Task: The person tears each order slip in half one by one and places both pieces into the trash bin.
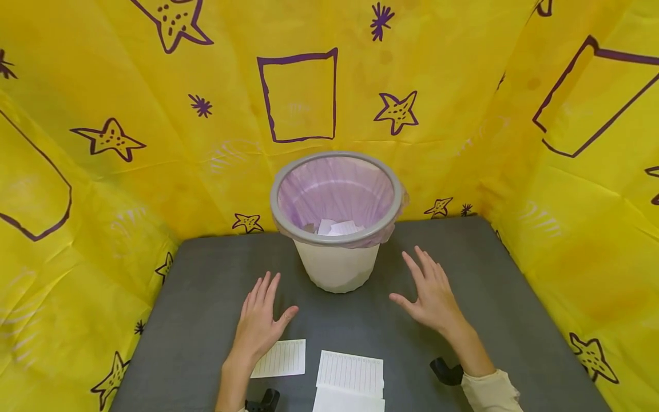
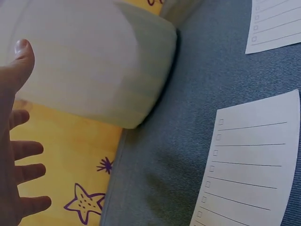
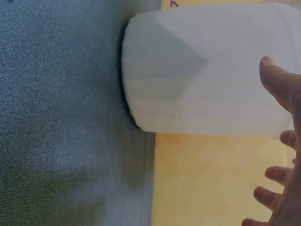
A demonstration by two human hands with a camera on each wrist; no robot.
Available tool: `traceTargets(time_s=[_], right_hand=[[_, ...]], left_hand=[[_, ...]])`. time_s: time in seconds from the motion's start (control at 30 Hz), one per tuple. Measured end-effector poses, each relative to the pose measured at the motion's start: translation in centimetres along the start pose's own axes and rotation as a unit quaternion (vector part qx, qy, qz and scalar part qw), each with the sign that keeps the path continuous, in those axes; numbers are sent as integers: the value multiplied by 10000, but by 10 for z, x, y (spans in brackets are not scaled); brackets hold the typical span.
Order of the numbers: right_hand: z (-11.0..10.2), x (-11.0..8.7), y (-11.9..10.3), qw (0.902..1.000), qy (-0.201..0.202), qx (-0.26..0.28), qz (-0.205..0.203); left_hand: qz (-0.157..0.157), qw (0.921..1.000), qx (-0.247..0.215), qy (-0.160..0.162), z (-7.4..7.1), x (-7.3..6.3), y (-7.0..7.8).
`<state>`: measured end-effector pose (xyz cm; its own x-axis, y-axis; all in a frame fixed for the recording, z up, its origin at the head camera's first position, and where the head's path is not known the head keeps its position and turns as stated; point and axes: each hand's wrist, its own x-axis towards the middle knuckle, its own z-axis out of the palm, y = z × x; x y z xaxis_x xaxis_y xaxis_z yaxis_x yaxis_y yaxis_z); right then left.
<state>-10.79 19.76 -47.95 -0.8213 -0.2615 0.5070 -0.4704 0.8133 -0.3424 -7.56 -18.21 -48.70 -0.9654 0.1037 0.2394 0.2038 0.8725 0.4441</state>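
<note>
A white bin [image 1: 337, 266] with a grey rim and a purple liner stands upright at the back of the dark table. Pieces of white paper [image 1: 342, 228] lie inside it. My left hand [image 1: 259, 326] hovers left of the bin in front, fingers straight, thumb apart, holding nothing. On the right my right hand [image 1: 432, 294] is likewise spread and holds nothing, apart from the bin. A lined paper sheet with checkboxes [image 1: 288, 357] lies on the table, partly hidden by my left hand. Further right are more lined paper sheets [image 1: 351, 372], one overlapping another, cut off at the bottom edge.
Yellow cloth [image 1: 231, 171] with purple drawings encloses the grey table [image 1: 211, 274] at the back and both sides. The bin stands close to the back cloth. A black wrist device [image 1: 447, 372] sits at my right wrist, another [image 1: 269, 399] at my left.
</note>
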Motion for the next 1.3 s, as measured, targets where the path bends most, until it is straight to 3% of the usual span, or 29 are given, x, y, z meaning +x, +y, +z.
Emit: traceTargets(time_s=[0.23,0.43,0.53,0.67,0.83,0.93,1.03,1.3], right_hand=[[6,-3,-2,9997,-183,-88,-108],[13,-8,-7,9990,-420,-83,-131],[24,-16,-12,9975,-649,-129,-261],[46,-29,-24,9922,-1115,-186,-529],[70,-45,-43,9755,-2077,-8,-728],[78,-52,-50,9646,-2539,112,-699],[83,-56,-53,9593,-2728,83,-727],[89,-62,-61,9532,-2932,159,-722]], left_hand=[[-83,9996,-3,-263,7,-6,-5],[-20,9996,24,-263,16,-7,-2],[284,9987,-23,-421,29,-9,10],[841,9927,88,-866,52,-16,30],[1245,9796,340,-1543,74,-25,49],[1432,9725,422,-1789,82,-30,54],[1507,9700,513,-1837,88,-33,55],[1435,9739,562,-1664,94,-37,56]])
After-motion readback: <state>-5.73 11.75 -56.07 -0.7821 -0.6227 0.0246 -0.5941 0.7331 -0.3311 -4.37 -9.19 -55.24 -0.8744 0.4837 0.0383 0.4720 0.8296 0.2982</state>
